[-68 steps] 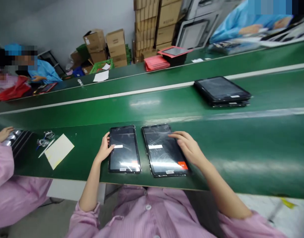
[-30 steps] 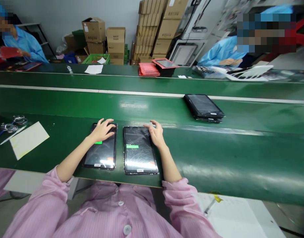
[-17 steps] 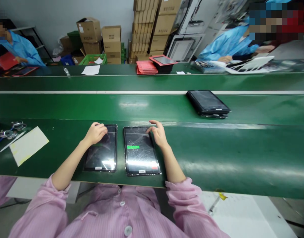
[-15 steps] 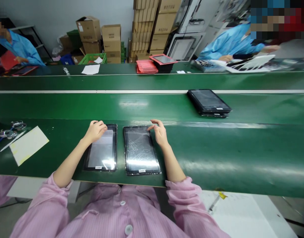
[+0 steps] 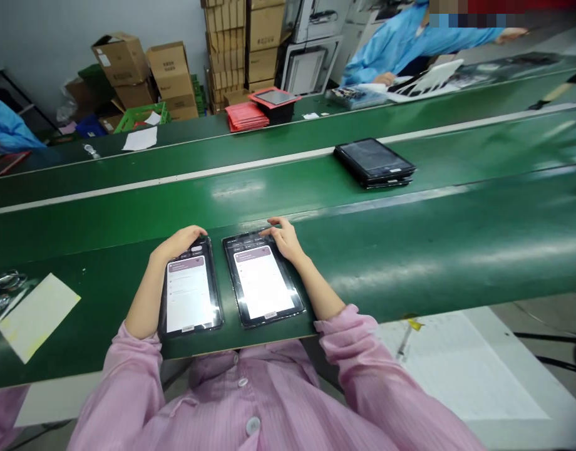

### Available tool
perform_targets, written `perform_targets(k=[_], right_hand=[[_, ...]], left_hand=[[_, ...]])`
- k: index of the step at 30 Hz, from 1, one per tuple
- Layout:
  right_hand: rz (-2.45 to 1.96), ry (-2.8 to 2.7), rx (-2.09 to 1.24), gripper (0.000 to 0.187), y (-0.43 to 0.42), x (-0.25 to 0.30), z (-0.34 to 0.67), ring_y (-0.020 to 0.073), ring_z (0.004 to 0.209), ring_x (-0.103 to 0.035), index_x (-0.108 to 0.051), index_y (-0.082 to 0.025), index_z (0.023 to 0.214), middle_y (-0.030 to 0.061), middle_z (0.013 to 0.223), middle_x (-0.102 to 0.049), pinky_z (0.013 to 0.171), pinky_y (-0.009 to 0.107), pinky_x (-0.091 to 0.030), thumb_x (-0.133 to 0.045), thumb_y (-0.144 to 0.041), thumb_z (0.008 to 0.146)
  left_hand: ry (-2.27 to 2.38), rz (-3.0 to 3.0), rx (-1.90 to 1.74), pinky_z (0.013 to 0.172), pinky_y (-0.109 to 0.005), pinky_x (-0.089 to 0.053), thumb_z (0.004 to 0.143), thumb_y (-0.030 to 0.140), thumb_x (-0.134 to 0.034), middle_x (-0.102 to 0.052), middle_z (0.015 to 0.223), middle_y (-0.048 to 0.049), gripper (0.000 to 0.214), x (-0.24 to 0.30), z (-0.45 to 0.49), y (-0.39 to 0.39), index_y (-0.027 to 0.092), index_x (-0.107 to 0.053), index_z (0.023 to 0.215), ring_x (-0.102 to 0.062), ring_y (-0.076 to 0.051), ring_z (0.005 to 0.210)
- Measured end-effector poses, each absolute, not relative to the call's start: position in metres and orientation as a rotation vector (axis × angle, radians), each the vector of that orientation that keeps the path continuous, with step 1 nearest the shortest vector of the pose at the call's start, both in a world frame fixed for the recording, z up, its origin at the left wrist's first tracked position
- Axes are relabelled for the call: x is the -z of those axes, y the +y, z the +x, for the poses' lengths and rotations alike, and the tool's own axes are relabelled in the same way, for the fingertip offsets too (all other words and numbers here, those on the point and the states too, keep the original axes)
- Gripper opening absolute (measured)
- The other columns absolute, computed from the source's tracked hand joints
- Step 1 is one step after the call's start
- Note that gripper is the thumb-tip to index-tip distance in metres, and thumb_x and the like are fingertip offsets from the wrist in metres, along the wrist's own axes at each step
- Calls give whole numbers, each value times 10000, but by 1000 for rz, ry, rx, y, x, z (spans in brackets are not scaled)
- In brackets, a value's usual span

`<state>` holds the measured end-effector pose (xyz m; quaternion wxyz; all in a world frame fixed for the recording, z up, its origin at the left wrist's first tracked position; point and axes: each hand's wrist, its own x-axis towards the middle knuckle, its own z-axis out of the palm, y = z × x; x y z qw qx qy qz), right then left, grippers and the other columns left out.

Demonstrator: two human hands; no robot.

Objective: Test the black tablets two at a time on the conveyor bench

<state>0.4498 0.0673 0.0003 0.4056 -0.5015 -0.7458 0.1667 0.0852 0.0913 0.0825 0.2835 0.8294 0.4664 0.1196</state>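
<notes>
Two black tablets lie flat side by side at the near edge of the green bench, both screens lit with a white page under a mauve banner. Over the top edge of the left tablet (image 5: 188, 297) rests my left hand (image 5: 180, 242), fingers stretched toward its upper right corner. My right hand (image 5: 285, 239) is at the upper right corner of the right tablet (image 5: 262, 285), fingers apart, one fingertip on or just above the screen. Neither hand grips anything. Part of the left tablet's upper left side is hidden by my hand and wrist.
A stack of tablets (image 5: 375, 160) sits farther back on the right. Left of me lie a yellowish sheet (image 5: 39, 316) and metal rings (image 5: 9, 280). Across the bench are red sleeves (image 5: 245, 117) and a blue-sleeved person (image 5: 386, 47). Cardboard boxes (image 5: 170, 75) stand behind.
Both screens have gone from dark or greyish to bright white pages. My left hand has flattened and shifted toward the left tablet's upper right corner. The camera view has tilted.
</notes>
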Motion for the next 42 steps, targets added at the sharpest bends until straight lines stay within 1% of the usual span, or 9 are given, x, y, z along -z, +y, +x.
perform_targets(k=[2,6,19,23,26,28,30,34,42], right_hand=[[-1262,-1936,-415,630,67,-1,450,288,1111,-570,-802,-242,878,116,1207,-613,1045,499,-403,-263,-544,1006],[-1236,-1852,-391,653,65,-6,452,284,1120,-569,-800,-239,971,113,1213,-596,1051,481,-408,-241,-573,1009],[-1336,-1698,-575,672,65,-8,450,283,1087,-603,-646,-182,1188,135,1117,-649,994,429,-457,-226,-668,988],[-1497,-1579,-748,657,66,-2,452,273,939,-627,-653,-184,1021,116,952,-684,868,405,-494,-274,-716,955],[-1568,-1480,-832,642,69,4,453,260,855,-621,-653,-196,853,98,846,-680,792,374,-496,-337,-750,918],[-1569,-1401,-896,643,72,8,452,246,795,-615,-647,-198,796,87,808,-673,750,363,-496,-368,-770,890],[-1553,-1300,-973,643,76,11,450,230,743,-607,-646,-199,766,75,784,-667,724,355,-498,-389,-780,868],[-1438,-1087,-1149,619,79,9,445,215,769,-619,-666,-201,762,54,783,-681,794,351,-510,-451,-776,841],[-720,-856,-1504,649,70,-17,434,266,1050,-643,-680,-221,886,88,1114,-721,1025,433,-463,-467,-830,813]], left_hand=[[1198,2189,-205,1006,-343,-450,1008,591,-221,-668,1232,-51,605,-83,93,98,257,-674,1229,-609,-228,1123],[1201,2240,-172,879,-282,-490,1009,543,-252,-680,1104,-37,573,-84,103,100,259,-740,1105,-649,-205,999],[1431,2534,-42,720,-314,-433,1019,455,-222,-739,970,-34,473,-89,113,96,240,-632,919,-671,-249,881],[1484,2452,-12,769,-328,-452,1024,473,-173,-753,997,-18,521,-101,109,92,255,-640,951,-676,-255,935],[1442,2355,35,905,-349,-471,1021,492,-158,-725,1171,-33,579,-106,109,89,256,-682,1089,-651,-249,1074],[1335,2316,41,1090,-399,-387,1023,488,-150,-641,1359,-40,597,-106,111,86,249,-651,1245,-571,-242,1250],[1232,2313,76,1223,-502,-161,1028,458,-131,-552,1471,-34,597,-102,115,84,260,-590,1354,-458,-234,1380],[1165,2337,155,1158,-619,195,1040,402,-134,-551,1472,-8,562,-94,123,78,307,-576,1372,-380,-231,1435],[1138,2468,112,1168,-641,129,1050,358,-187,-557,1465,17,503,-82,121,76,384,-549,1399,-377,-256,1432]])
